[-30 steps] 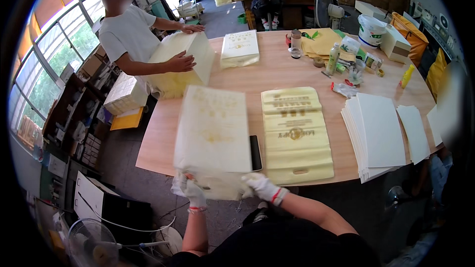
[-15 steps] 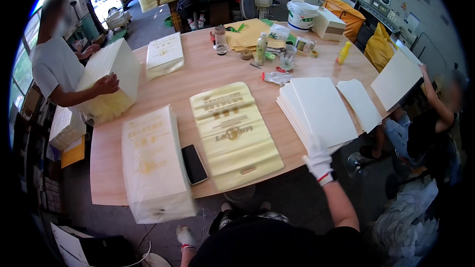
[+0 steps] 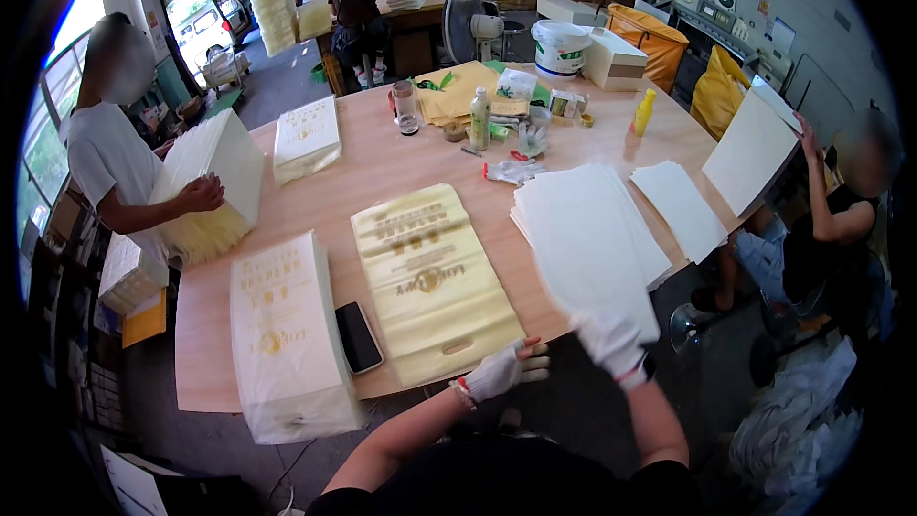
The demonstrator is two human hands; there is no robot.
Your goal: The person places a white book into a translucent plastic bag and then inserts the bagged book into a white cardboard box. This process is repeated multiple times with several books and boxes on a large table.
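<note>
My right hand (image 3: 608,344) in a white glove, smeared by motion, grips the near edge of a white sheet (image 3: 590,263). The sheet is drawn toward me, partly over the fanned stack of white sheets (image 3: 652,253). My left hand (image 3: 501,371), also gloved but with bare fingertips, is open at the table's front edge, fingers stretched toward the right. Just beyond it lies a flat pale-yellow plastic bag (image 3: 444,311) with gold print, its handle slot toward me. Left of the bag are a black phone (image 3: 359,336) and a stack of printed white pieces in clear plastic (image 3: 282,325).
A co-worker at left holds a thick pale stack (image 3: 215,177); another at right lifts a white board (image 3: 750,158). Across the wooden table (image 3: 306,205) sit a spray bottle (image 3: 479,119), a yellow bottle (image 3: 643,113), a glove (image 3: 514,172), a white bucket (image 3: 559,50) and a box (image 3: 611,62).
My right hand has pulled a white sheet off the stack toward me. My left hand has risen from beside my body to the table's front edge. The view has shifted slightly.
</note>
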